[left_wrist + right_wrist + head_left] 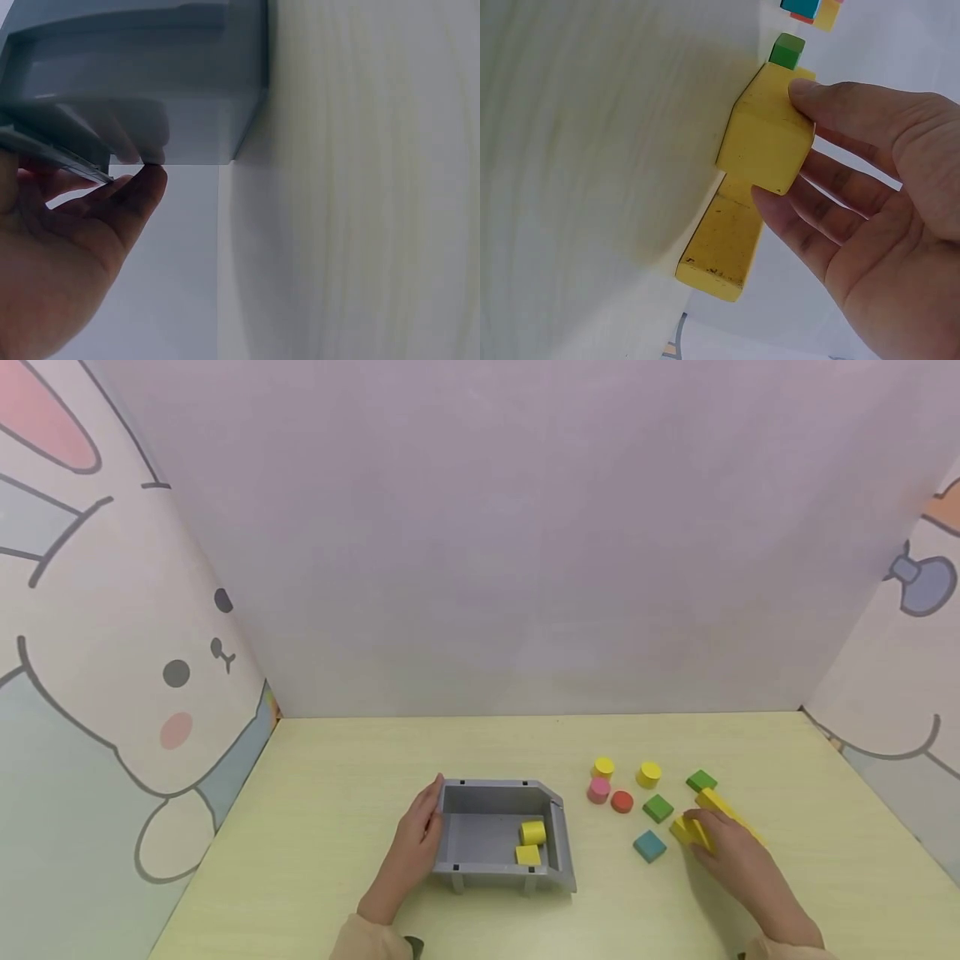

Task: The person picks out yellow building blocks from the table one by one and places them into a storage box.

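My left hand [412,839] holds the left end of a grey plastic bin [491,868], with the thumb and fingers about its rim in the left wrist view. Inside the bin, toward the right end, a yellow cylinder [533,832] lies behind a small yellow block [527,855]. Over on the right, my right hand [738,856] pinches a thick yellow block [765,135] between thumb and fingers, close over the table. A long yellow block [738,820] lies right beside it, partly hidden by the hand in the head view.
Left of my right hand lie a blue block [649,846] and a green block [658,808]; another green block [701,781] is farther back. A red disc [622,802], a pink cylinder [598,790] and two yellow cylinders [648,774] stand between them and the bin. A wall [525,568] rises behind.
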### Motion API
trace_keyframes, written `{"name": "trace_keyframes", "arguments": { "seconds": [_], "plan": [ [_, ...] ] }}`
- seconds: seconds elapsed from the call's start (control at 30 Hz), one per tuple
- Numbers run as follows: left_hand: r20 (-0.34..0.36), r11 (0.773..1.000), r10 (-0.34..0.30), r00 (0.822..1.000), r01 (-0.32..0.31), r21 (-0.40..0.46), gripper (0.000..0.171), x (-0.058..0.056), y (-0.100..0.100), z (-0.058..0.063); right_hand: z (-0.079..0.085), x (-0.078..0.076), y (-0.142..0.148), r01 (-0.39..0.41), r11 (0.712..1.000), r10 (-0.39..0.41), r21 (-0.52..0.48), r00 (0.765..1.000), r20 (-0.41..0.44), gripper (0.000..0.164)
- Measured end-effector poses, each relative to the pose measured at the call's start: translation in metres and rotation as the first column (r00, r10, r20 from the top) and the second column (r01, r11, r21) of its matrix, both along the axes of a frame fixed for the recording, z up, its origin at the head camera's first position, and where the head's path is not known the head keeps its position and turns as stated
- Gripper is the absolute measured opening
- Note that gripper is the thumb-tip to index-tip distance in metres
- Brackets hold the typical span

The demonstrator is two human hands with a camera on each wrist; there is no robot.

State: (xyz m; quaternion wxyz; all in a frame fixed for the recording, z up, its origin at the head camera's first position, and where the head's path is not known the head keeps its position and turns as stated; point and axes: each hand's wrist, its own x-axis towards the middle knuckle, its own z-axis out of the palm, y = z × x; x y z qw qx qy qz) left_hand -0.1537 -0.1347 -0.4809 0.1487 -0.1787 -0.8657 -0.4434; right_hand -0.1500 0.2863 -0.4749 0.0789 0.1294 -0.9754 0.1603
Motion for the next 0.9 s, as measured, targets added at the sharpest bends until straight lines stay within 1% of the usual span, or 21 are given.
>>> {"name": "trace_keyframes", "arguments": {
  "seconds": [0.23, 0.37, 0.5, 0.53, 0.6, 0.67, 0.73, 0.77, 0.9],
  "plan": [
    [0.002, 1.0, -0.003, 1.0, 0.003, 0.005, 0.044, 0.0004, -0.0003, -0.0005, -0.0003, 0.0002, -0.0003, 0.001, 1.0, 0.0, 0.008, 1.0, -0.009, 0.036],
    [-0.009, 1.0, -0.005, 1.0, 0.005, 0.01, 0.044, 0.0009, -0.0003, -0.0002, 0.0002, 0.0008, 0.0, -0.003, 1.0, 0.003, 0.005, 1.0, -0.019, 0.035],
    [-0.008, 1.0, -0.002, 1.0, 0.002, 0.004, 0.043, 0.0015, 0.0007, 0.0014, 0.0009, 0.0014, -0.0003, -0.007, 1.0, 0.007, 0.001, 0.999, -0.035, 0.034],
    [-0.005, 1.0, -0.003, 1.0, 0.003, 0.008, 0.043, 0.0034, 0.0018, 0.0056, 0.001, 0.0016, -0.0004, -0.007, 1.0, 0.007, 0.0, 0.999, -0.035, 0.034],
    [0.0, 1.0, -0.005, 1.0, 0.005, 0.007, 0.043, 0.0038, 0.002, 0.0066, 0.001, 0.0019, -0.0005, -0.007, 1.0, 0.007, -0.002, 0.999, -0.042, 0.034],
    [-0.009, 1.0, -0.006, 1.0, 0.006, 0.006, 0.043, 0.0039, 0.0016, 0.0058, 0.0013, 0.0024, -0.0005, -0.008, 1.0, 0.008, -0.004, 0.999, -0.047, 0.033],
    [-0.005, 1.0, -0.005, 1.0, 0.005, 0.006, 0.043, 0.0033, 0.0013, 0.0051, 0.0012, 0.003, -0.0002, -0.01, 1.0, 0.01, -0.006, 0.998, -0.057, 0.034],
    [-0.005, 1.0, -0.004, 1.0, 0.004, 0.002, 0.043, 0.0013, 0.0002, 0.0008, 0.0015, 0.0034, -0.0004, -0.012, 1.0, 0.012, -0.008, 0.998, -0.063, 0.034],
    [-0.009, 1.0, -0.001, 1.0, 0.001, 0.003, 0.043, 0.0006, -0.0002, -0.0001, 0.0028, 0.0047, -0.0012, -0.017, 1.0, 0.016, -0.012, 0.997, -0.079, 0.034]
  ]
}}
